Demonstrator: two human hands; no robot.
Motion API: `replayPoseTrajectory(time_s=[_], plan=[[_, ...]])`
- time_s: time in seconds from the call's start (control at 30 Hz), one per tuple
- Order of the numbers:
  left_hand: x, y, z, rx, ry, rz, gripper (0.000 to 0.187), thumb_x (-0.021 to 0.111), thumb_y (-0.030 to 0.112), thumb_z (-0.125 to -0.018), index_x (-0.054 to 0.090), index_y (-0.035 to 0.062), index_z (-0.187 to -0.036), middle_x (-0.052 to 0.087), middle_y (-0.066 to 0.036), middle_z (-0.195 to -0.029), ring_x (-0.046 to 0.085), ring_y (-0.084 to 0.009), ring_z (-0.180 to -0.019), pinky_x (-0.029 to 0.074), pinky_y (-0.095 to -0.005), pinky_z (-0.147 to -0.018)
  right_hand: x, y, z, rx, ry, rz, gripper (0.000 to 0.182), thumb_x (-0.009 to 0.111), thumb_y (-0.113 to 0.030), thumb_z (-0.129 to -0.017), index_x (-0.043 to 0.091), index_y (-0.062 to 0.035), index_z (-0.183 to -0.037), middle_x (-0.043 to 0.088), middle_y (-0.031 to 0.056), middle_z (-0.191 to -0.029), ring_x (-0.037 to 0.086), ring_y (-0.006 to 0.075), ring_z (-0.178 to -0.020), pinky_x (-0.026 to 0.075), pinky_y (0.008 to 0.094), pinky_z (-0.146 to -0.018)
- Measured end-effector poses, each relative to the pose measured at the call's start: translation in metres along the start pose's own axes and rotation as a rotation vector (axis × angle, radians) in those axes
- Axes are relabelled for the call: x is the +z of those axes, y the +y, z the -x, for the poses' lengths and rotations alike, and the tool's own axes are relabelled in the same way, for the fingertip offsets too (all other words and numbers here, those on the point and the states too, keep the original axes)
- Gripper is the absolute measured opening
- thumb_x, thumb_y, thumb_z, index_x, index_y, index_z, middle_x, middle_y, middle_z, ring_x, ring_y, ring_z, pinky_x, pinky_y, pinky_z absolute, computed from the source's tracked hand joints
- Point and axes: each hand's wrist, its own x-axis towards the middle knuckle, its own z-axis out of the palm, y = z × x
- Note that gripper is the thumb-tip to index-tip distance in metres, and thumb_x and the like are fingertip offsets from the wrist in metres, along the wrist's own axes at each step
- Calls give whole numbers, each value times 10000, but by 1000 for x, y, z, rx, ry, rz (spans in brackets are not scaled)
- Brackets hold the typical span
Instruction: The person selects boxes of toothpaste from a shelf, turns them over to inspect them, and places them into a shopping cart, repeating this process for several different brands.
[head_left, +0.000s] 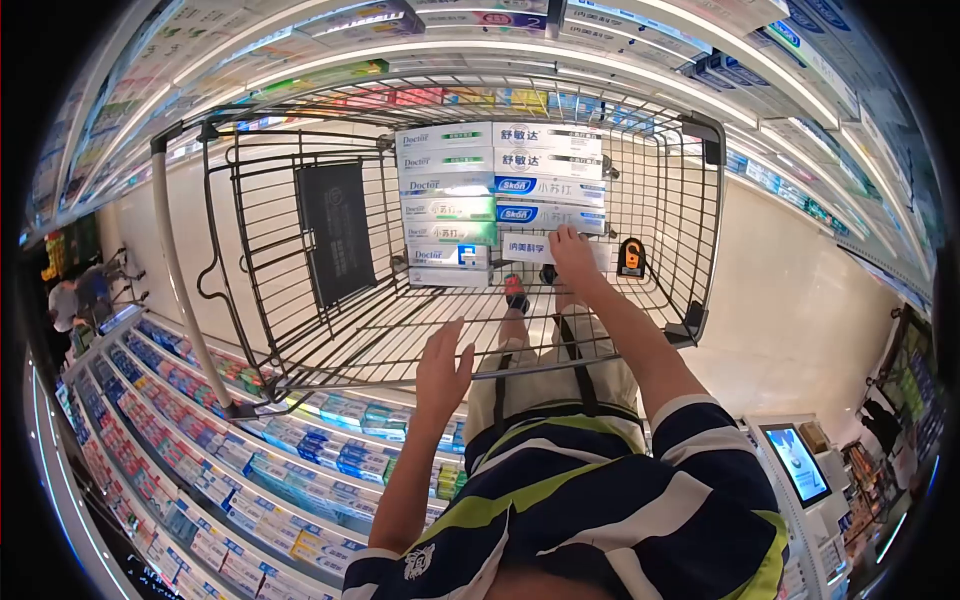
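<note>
My right hand (576, 262) reaches over the side of a metal shopping cart (720, 190), fingers closed on the right end of a white toothpaste box (527, 247). That box lies at the near end of the right column of boxes. Above it in the column are two blue-and-white Skon boxes (550, 216) and two white boxes (548, 161). Alongside, the left column holds several Doctor boxes (445, 184), white with green or blue. My left hand (443, 368) is at the cart's near side wires, fingers stretched out and holding nothing.
A dark panel (335, 232) hangs inside the cart by its handle (192, 290). An orange-and-black tag (631, 257) sits at the other end. Shelves of boxed toothpaste (240, 470) run along both sides. A lit screen (797, 462) stands at right; a person (68, 305) is far left.
</note>
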Motion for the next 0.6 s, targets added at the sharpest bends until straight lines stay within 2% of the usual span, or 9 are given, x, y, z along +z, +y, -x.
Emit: replayPoseTrajectory(time_s=[0.17,0.27,0.47,0.53,0.6], plan=[[8,7,-8,-21,45,-119,316,642,95,-787,589,52,-1095,631,-126,-956,607,-298,-855,504,-386,-725,18,4,-19,0,63,98,332,649,-73,-669,517,-73,-973,506,78,-980,509,234,-963,436,369,-781],[11,4,-7,0,43,-142,278,656,91,-789,603,32,-1055,641,-147,-922,629,-312,-821,518,-381,-680,19,4,-23,2,80,90,332,638,-78,-678,514,-78,-986,503,71,-981,496,235,-950,400,384,-804],[17,0,-4,53,76,-168,257,643,113,-773,612,59,-1023,630,-100,-873,605,-275,-782,502,-377,-668,23,5,-22,-22,122,89,333,629,-101,-695,519,-84,-1009,504,63,-994,485,230,-968,384,388,-811],[17,0,-5,62,86,-168,253,642,115,-773,613,60,-1018,630,-98,-867,604,-274,-777,502,-376,-666,24,5,-23,-84,219,173,353,675,-150,-676,512,-82,-982,496,65,-957,481,225,-954,384,368,-788],[17,0,-5,70,85,-174,241,641,114,-773,613,60,-1006,624,-95,-845,600,-273,-761,499,-376,-656,26,2,-23,-71,188,162,341,654,-129,-690,518,-91,-1000,502,66,-993,485,227,-972,388,378,-804]])
